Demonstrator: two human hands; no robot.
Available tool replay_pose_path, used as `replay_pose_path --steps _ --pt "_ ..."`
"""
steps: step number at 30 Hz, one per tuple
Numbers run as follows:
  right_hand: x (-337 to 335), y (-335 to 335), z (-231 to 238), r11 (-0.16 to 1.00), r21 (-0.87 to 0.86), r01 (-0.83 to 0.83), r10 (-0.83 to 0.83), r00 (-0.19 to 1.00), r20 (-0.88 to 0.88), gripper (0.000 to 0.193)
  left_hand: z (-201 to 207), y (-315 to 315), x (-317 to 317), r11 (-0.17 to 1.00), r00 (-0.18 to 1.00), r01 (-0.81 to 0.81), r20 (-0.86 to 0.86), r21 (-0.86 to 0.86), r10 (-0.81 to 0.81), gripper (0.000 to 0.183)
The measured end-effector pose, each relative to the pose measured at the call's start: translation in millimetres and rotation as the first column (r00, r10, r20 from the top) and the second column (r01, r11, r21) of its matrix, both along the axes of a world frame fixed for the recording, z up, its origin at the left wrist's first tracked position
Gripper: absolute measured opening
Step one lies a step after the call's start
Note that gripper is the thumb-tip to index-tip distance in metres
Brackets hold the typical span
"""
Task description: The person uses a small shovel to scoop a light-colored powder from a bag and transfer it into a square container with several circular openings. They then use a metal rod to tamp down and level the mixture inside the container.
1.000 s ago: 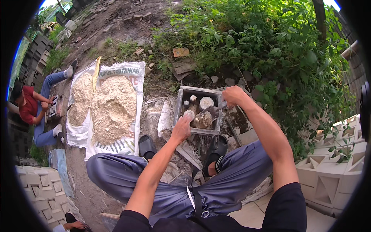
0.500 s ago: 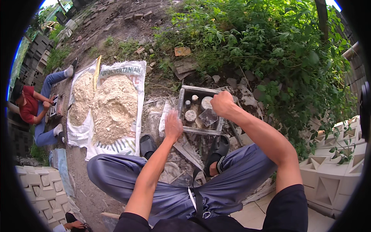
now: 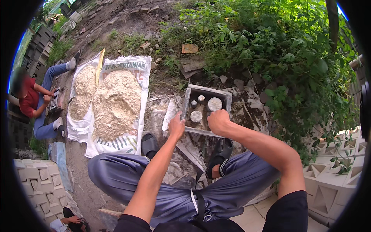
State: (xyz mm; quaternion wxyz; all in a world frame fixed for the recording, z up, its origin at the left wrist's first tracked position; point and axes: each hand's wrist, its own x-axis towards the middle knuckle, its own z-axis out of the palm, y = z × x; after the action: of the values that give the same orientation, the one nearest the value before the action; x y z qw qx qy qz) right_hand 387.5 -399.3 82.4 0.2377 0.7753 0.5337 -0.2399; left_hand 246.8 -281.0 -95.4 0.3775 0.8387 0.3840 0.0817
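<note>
Evidently unfilled, the box [image 3: 210,89] on the ground shows its round pegs [image 3: 196,116], pale powder [image 3: 116,102] lying heaped on sacks [image 3: 145,75] leftward, left hand [image 3: 177,127] at its near-left corner, right hand [image 3: 219,122] curled over its near side, either grip impossible to tell.

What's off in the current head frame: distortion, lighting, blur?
Head view: black fisheye borders, blue fringe along the left rim; pale blocks at right look warped; foliage sunlit up top, darker lower; co-worker's head smeared by blur; box fairly sharp, its inside shaded.
</note>
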Motion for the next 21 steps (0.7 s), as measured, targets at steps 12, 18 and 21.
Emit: replay_pose_path --steps 12,18,21 --pt "18 25 9 0.986 -0.067 0.154 -0.166 0.959 -0.23 0.028 -2 3 -2 0.996 0.995 -0.088 -0.054 -0.021 0.087 0.043" --pt "38 23 -21 0.979 -0.197 -0.044 -0.017 0.955 -0.297 0.021 -11 3 0 0.996 0.997 -0.072 -0.039 -0.045 0.07 0.044" --pt "35 30 -19 0.962 -0.217 -0.163 0.075 0.927 -0.368 0.02 -19 6 -1 0.995 0.996 -0.07 0.045 -0.069 0.074 0.044"
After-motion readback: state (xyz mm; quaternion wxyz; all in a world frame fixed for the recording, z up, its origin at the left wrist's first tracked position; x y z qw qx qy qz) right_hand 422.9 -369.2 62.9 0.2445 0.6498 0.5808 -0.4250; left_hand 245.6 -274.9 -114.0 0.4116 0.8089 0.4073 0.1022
